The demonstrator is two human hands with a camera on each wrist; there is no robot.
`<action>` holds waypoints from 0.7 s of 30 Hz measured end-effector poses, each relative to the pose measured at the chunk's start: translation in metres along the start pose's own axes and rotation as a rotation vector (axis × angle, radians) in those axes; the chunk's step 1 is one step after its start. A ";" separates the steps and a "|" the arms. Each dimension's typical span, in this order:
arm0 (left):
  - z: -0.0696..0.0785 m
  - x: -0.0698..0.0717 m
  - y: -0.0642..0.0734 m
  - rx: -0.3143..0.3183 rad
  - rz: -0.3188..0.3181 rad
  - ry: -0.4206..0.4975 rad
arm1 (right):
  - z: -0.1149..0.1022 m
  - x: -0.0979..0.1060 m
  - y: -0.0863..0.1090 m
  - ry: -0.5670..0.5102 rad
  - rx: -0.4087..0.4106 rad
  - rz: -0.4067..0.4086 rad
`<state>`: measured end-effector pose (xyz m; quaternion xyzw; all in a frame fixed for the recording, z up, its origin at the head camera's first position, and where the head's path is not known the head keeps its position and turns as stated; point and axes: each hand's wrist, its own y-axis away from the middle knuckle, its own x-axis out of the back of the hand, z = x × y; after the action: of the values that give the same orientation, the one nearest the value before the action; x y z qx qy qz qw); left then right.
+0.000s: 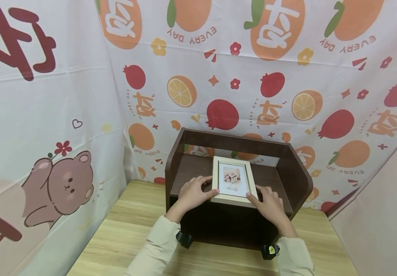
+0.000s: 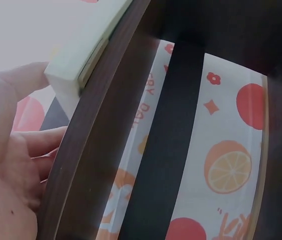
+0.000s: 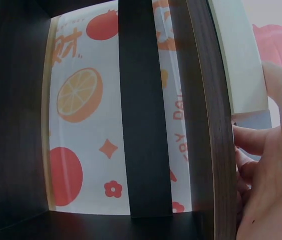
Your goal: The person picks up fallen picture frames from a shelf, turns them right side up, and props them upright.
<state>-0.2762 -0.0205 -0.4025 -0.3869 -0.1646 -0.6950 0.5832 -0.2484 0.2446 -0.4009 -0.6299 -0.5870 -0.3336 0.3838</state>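
Left hand (image 1: 193,193): fingers bent, pinching the cream picture frame (image 1: 233,180) near its front-left corner | Right hand (image 1: 270,205): likewise, front-right | I view it face-up atop the brown desktop shelf (image 1: 266,177), at the front edge

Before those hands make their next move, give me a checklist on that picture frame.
1. Left hand on the picture frame: ok, thumb and fingers at its near left corner.
2. Right hand on it: ok, at the near right corner.
3. Frame face up: ok, its picture shows in the head view.
4. Room at the sides: ok, a gap separates it from both side walls of the shelf.
5. Frame set back from the shelf's front edge: not ok, it reaches that edge.
6. Underside resting fully: cannot tell, mostly hidden.
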 end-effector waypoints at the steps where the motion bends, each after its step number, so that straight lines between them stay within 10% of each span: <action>1: 0.000 0.001 -0.001 0.003 -0.011 0.005 | 0.000 0.000 0.000 -0.003 -0.003 -0.003; 21: 0.002 0.012 -0.012 0.054 -0.181 0.059 | 0.008 0.013 -0.008 -0.192 -0.019 -0.142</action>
<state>-0.2868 -0.0244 -0.3901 -0.3339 -0.2006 -0.7512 0.5329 -0.2550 0.2575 -0.3930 -0.6193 -0.6610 -0.3039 0.2952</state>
